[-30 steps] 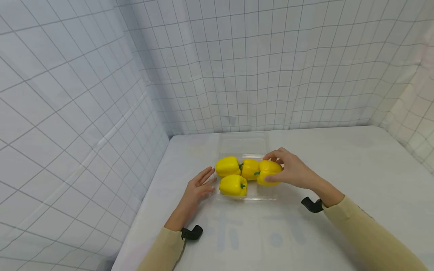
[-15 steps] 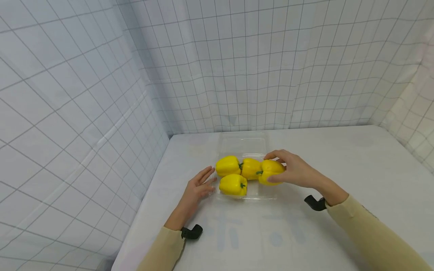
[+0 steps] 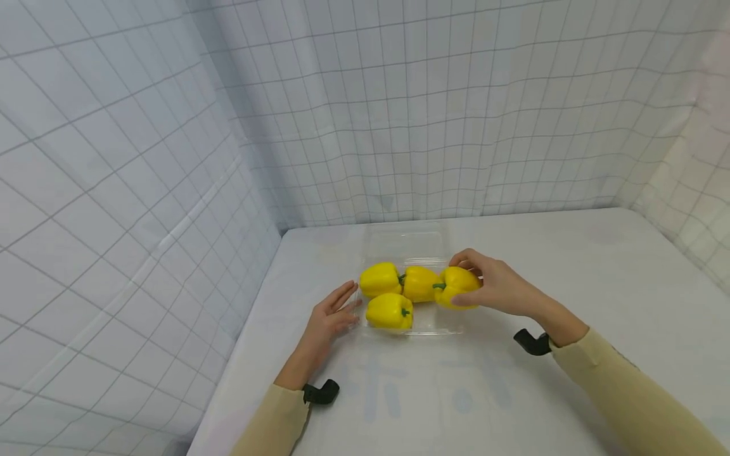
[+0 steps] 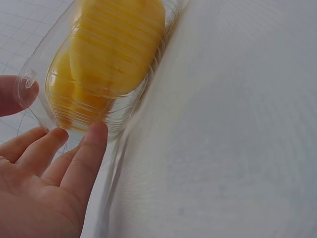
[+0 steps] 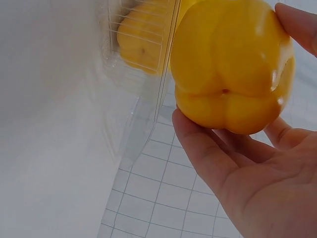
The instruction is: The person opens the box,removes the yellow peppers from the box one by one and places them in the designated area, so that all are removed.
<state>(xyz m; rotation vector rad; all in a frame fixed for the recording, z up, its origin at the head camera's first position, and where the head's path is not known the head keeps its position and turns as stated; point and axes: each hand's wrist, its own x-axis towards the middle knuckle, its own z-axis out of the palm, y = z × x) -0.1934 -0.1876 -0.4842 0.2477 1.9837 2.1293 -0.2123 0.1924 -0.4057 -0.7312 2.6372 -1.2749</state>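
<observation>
My right hand (image 3: 504,290) grips a yellow bell pepper (image 3: 454,285) between thumb and fingers, at the right end of a clear plastic clamshell container (image 3: 424,322). In the right wrist view, this bell pepper (image 5: 228,64) is raised at the container's rim, its blossom end facing the camera. Three more yellow bell peppers lie in the container: one back left (image 3: 379,280), one front left (image 3: 388,311), one back middle (image 3: 419,284). My left hand (image 3: 327,324) rests against the container's left side, fingertips (image 4: 96,131) touching the ribbed wall and thumb at the rim.
The container's clear lid (image 3: 406,240) lies folded back toward the rear of the white table (image 3: 547,253). White curtains with a grid pattern (image 3: 399,126) enclose the table at the back and both sides. Black wrist cameras (image 3: 322,392) sit on both wrists.
My right hand has shifted slightly right and up with its bell pepper. The left hand and the other peppers keep their places, while the head view has turned a little.
</observation>
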